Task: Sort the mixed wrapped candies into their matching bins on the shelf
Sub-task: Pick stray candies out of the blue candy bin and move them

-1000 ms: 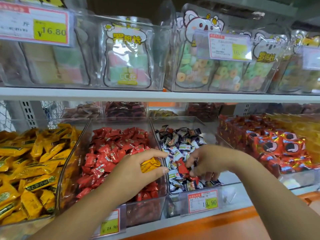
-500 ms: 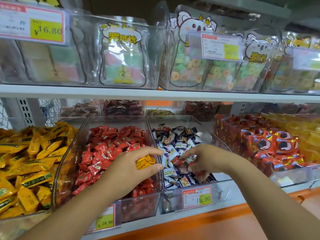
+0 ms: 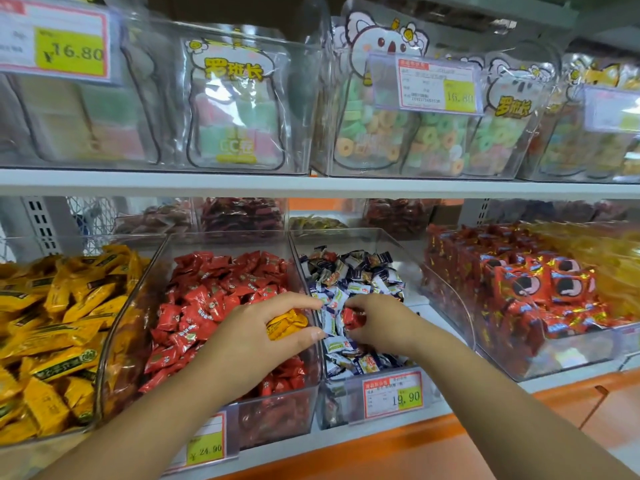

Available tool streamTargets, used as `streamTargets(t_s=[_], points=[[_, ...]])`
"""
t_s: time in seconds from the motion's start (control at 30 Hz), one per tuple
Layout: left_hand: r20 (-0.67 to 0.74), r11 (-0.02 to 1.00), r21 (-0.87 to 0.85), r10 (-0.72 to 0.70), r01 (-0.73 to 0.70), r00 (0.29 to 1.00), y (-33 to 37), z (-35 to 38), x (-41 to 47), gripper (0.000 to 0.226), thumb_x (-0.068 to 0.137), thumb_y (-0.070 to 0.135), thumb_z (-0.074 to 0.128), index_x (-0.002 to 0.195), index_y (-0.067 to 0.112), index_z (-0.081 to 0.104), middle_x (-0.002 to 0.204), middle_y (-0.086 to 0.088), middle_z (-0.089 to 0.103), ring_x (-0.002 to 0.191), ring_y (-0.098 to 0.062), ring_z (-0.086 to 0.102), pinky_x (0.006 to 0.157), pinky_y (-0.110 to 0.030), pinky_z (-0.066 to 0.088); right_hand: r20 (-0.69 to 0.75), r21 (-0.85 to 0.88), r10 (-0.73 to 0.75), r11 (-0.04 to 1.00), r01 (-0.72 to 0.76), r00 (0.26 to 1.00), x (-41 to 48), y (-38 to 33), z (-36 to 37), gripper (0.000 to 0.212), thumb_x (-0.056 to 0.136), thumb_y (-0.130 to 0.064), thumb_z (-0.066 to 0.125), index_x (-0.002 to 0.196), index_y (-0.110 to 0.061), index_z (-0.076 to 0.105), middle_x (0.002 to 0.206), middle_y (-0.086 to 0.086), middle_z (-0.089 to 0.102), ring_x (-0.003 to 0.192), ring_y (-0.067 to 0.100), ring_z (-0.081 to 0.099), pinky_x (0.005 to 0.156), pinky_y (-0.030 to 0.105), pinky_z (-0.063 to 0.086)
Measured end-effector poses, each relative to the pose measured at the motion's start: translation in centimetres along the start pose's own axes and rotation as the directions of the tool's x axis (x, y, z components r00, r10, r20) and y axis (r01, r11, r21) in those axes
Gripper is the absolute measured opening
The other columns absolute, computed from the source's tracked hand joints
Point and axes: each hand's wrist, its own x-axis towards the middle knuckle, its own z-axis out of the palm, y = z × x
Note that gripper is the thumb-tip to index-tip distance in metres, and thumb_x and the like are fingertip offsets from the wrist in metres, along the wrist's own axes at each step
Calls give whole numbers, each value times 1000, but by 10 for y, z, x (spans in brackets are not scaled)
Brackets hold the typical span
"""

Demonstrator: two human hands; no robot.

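Shelving [image 3: 104, 183] fills the view, two tiers on white boards. Top tier has clear bins of bagged gummy sweets [image 3: 381, 133], partly blurred. Bottom tier has four clear bins side by side. Far-left one is heaped with yellow candies [image 3: 69, 306]. Next is the red bin [image 3: 228, 237], full of red wrapped candies [image 3: 214, 292]. Next is the narrower blue-white bin [image 3: 346, 233], with blue-and-white wrapped candies [image 3: 356, 271] piled in it. Far right are red foil packs [image 3: 526, 289] stacked in rows.

Two bare forearms come up from the bottom edge. The person's left hand [image 3: 249, 344] sits over the right front part of the red bin, just beside the wall it shares with the blue-white bin. Its fingers are curled, with thumb and fingers wrapped round one yellow candy [image 3: 285, 323]. The right hand [image 3: 384, 323] is over the blue-white bin, fingers bent down, tips pinching one red candy [image 3: 353, 317] right at the surface of the blue-and-white pile. The hands are near each other but not touching.

Price tags are clipped to the bin fronts. The 24.90 tag [image 3: 206, 445] is on the red bin, the 19.90 tag [image 3: 393, 393] on the blue-white bin, and the 16.80 tag [image 3: 55, 46] at top left.
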Motion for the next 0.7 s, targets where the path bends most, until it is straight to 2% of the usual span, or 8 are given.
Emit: streamTargets(t_s=[0.07,0.13,0.23,0.33,0.43,0.57,0.63,0.7], points=[[-1,1000,3,-5,5,1000,0,0,0,31,75,59,63,106,58,60,101,36,61,79,-2,63,70,-14,47,-23,128,26,992,-23,999,6,5,5,41,88,-24,69,126,-21,55,109,1,62,89,18,59,63,18,42],[-1,1000,8,-9,9,1000,-1,0,0,29,77,58,64,106,58,60,100,35,62,76,0,62,67,-14,47,-30,189,38,981,-31,999,10,9,6,44,87,-27,70,128,-21,55,110,-2,62,91,16,60,67,19,44],[-2,1000,3,-11,11,1000,0,0,1,29,77,57,64,105,59,60,100,31,64,75,-5,63,68,-17,49,-73,179,23,984,-10,997,13,12,10,21,88,-24,68,109,-20,64,95,-4,61,85,16,59,68,25,44],[-11,1000,1,-13,13,1000,0,0,0,27,77,54,66,103,55,63,96,36,62,69,-1,61,65,-9,44,-74,275,38,961,-16,997,12,13,5,5,90,-19,66,95,-17,64,77,-2,59,58,11,53,52,22,42],[-10,1000,7,-16,16,1000,0,0,1,26,78,51,67,104,52,64,97,39,61,69,3,60,64,-7,42,-42,422,92,904,-66,995,4,19,-11,5,92,-17,64,97,-15,64,68,1,57,45,8,53,41,18,41],[2,1000,2,-19,19,1000,-1,0,0,27,79,52,66,105,55,62,96,37,62,72,-1,62,66,-10,45,-4,444,91,892,-79,996,-9,23,-35,7,93,-19,63,96,-12,65,65,5,56,48,11,52,43,20,40],[4,1000,3,-22,22,1000,0,1,0,26,79,52,66,105,54,63,93,40,61,71,2,60,64,-8,44,-56,466,68,884,-34,996,-12,16,-44,6,92,-19,64,96,-15,67,65,4,55,48,11,49,43,19,39],[9,1000,1,-26,26,1000,1,0,-1,25,80,51,66,105,54,63,88,37,62,64,3,58,60,-8,42,-183,522,39,851,64,982,-9,-3,-49,9,91,-20,65,99,-17,68,61,-4,57,47,6,47,45,18,39]])
